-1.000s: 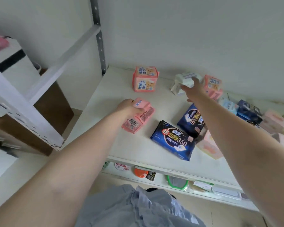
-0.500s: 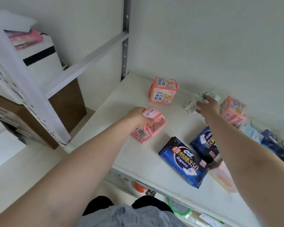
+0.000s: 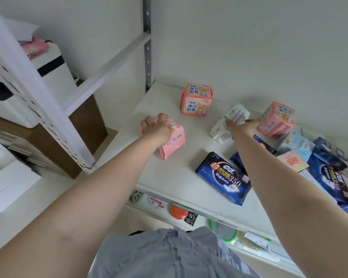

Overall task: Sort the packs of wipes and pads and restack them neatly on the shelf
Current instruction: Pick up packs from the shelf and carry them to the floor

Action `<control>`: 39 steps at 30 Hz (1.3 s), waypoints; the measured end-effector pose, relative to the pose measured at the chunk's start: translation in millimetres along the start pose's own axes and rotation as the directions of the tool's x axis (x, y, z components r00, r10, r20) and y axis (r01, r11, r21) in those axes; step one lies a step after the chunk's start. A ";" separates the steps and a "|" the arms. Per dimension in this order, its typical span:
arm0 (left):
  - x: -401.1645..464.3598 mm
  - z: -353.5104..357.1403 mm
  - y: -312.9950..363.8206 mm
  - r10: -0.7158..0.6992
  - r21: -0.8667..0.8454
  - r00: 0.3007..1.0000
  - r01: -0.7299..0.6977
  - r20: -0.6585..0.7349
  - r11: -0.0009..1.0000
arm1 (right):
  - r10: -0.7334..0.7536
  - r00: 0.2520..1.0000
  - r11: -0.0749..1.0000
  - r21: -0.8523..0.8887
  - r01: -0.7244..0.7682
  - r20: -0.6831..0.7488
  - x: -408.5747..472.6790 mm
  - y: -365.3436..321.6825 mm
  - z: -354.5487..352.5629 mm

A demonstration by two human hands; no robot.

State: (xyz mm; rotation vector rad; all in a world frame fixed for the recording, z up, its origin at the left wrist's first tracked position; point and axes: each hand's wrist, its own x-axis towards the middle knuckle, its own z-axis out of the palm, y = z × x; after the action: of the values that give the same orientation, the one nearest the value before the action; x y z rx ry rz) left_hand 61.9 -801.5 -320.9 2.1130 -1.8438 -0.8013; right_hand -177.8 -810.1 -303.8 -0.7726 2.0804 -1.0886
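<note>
Navy pack [image 3: 224, 177] lies flat near the shelf [image 3: 181, 161] front edge. Left hand [image 3: 157, 129] grips a pink pack [image 3: 172, 145] by the left edge — right hand [image 3: 243, 127] reaches with straight fingers onto the white pack [image 3: 232, 117]. Further back sit two pink cubes [image 3: 196, 100] — one toward the back left corner.

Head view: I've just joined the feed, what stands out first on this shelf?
Two bare arms reach over the white shelf. The left hand holds a pink pack near the shelf's left side, and the right hand stretches flat by a white pack toward the back. A dark blue pack lies flat near the front edge, and a pink cube pack stands at the back.
</note>
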 end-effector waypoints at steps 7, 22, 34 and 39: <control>-7.8 -22.4 -24.6 -0.296 -0.130 0.952 0.304 0.076 0.944 | 0.107 0.992 0.994 -0.032 -0.105 0.072 -7.9 -4.1 -1.6; -38.4 -57.3 -39.6 -0.044 -0.861 0.927 0.362 0.371 0.358 | 0.115 0.911 0.800 0.507 -0.321 0.395 -90.9 -10.7 -31.3; -136.9 -54.7 -50.0 0.278 -0.824 0.862 0.241 0.425 0.512 | 0.177 0.942 0.769 0.557 -0.313 0.285 -208.8 38.2 -85.9; -181.1 -24.5 -49.8 0.408 -0.755 0.729 0.225 0.550 0.616 | 0.256 0.950 0.746 0.589 -0.310 0.177 -253.3 83.0 -124.4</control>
State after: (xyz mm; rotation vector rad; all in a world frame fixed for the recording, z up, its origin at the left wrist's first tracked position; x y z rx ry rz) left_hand 105.9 -621.8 -280.2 1.1466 -1.3443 -2.1150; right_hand -135.2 -524.0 -250.1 -0.1615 1.5457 -1.4084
